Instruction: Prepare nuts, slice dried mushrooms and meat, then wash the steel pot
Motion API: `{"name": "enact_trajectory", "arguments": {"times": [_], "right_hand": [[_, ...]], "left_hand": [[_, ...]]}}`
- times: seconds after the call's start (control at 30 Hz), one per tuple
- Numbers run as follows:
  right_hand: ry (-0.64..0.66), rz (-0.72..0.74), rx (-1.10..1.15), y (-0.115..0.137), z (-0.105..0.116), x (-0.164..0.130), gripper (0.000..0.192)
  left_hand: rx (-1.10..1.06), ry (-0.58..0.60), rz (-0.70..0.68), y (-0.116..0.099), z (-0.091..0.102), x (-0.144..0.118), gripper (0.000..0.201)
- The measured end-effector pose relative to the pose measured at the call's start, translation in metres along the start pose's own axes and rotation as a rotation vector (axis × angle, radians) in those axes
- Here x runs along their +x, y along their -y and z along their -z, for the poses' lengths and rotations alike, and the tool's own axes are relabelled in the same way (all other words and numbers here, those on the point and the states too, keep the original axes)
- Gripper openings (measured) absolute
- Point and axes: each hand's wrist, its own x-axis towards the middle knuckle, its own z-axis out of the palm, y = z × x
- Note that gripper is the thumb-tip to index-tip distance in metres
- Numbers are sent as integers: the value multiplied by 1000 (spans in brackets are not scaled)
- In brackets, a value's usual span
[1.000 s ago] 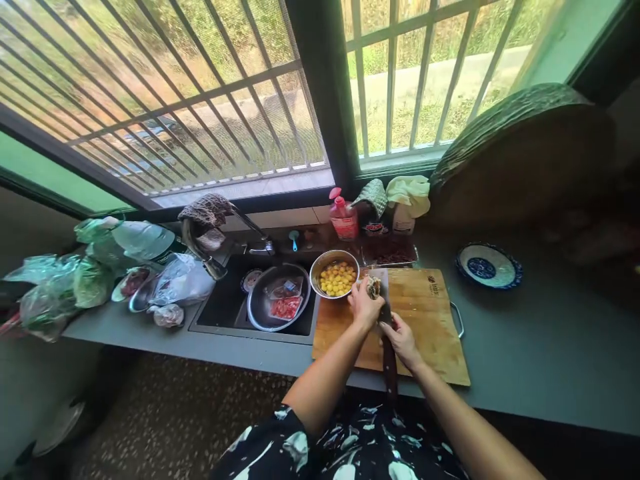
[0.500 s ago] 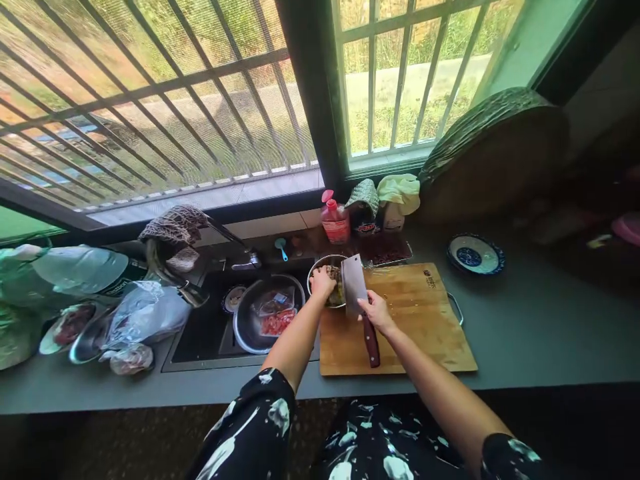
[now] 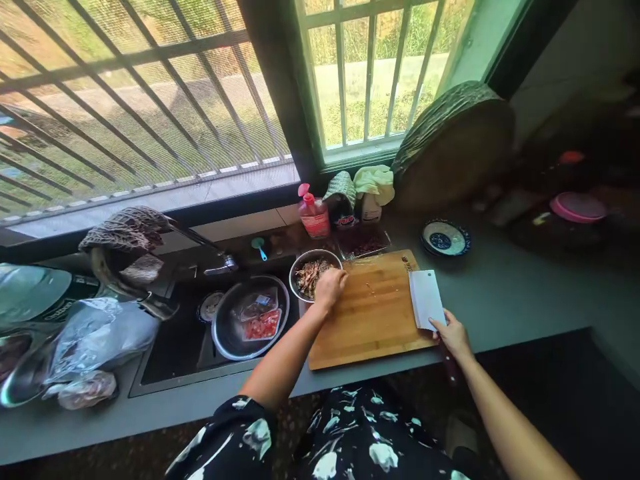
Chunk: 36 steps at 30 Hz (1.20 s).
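Observation:
My right hand [image 3: 453, 337] is wrapped round a cleaver [image 3: 428, 300] where the blade meets the dark handle. The blade lies over the right edge of a wooden cutting board [image 3: 370, 320], broad side up. At the board's upper left stands a metal bowl [image 3: 295, 270] holding shredded brown food [image 3: 310, 275]. My left hand [image 3: 330, 287] is over the bowl's right rim with its fingers curled together; whatever they hold, if anything, is hidden. A few small crumbs lie on the board.
Left of the board, a metal basin [image 3: 220, 333] with packaged red meat [image 3: 263, 325] sits in the sink [image 3: 165, 357], below a faucet [image 3: 223, 265]. Behind stand a pink soap bottle [image 3: 314, 217] and a tray of dark red food [image 3: 367, 245]. Blue-rimmed plates [image 3: 445, 238] are at right.
The cleaver has moved from beside the bowl to the board's right edge in my right hand. My left hand has come up from inside the bowl to its right rim. The view has shifted right.

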Motion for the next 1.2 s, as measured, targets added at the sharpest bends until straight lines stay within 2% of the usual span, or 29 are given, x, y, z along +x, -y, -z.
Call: {"name": "enact_trajectory", "arguments": {"times": [0.1,0.2,0.27,0.33,0.47,0.57,0.73,0.83,0.9,0.97,1.03,1.1,1.2], "right_hand": [[-40,8,2,-10,3,-2,59],[-20,3,-23,-13,-1,-1,60],[28,-8,-58,-12,-7,0,62],[95,-6,-100,-10,-17,0,64],[241,61,-157,-1,-39,-4,67],[307,130,-172,3,-44,-4,64],[205,130,-236,4,-26,17,61],[195,124,-278,7,-22,28,61],[246,134,-276,9,-28,28,62],[310,149,-278,12,-38,22,60],[358,169,-264,13,-45,14,58],[361,180,-224,11,-45,9,58],[284,146,-194,3,-35,7,60]], "left_hand": [[-66,125,-58,-24,-46,0,28],[-43,144,-20,-34,-90,4,36],[-5,164,9,-34,-110,6,44],[-1,202,-8,-30,-121,7,44],[-89,182,-87,-21,-132,1,40],[-102,155,-137,-17,-138,-11,38],[-15,145,-244,-20,-152,-46,39],[-53,99,-264,-25,-159,-66,42],[-105,9,-197,-26,-160,-72,42],[-135,-102,-68,-27,-158,-71,39],[-130,-165,65,-26,-152,-66,33],[-106,-150,139,-25,-145,-59,27],[-72,-74,161,-25,-138,-53,22]]}}
